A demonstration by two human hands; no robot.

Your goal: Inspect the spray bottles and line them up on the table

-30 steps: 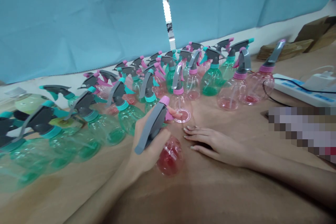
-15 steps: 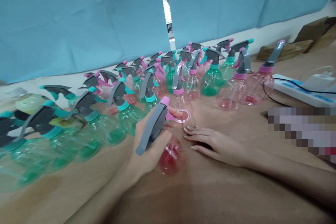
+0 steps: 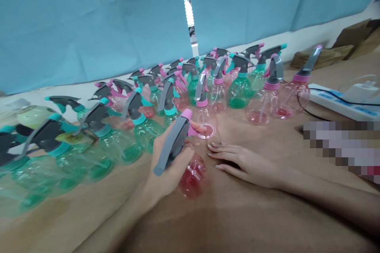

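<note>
A pink spray bottle with a grey and pink head stands near the middle of the brown table. My left hand is wrapped round its neck, just under the spray head. To the right of that bottle, my right hand lies on the table with its fingers stretched out and holds nothing. Just behind both hands is a clear pink bottle with a grey head. A green bottle stands close to the left of my left hand.
Several green and pink spray bottles fill the back and left of the table. At the right are a white power strip with black cable, a pixelated patch and brown cardboard. A blue cloth hangs behind.
</note>
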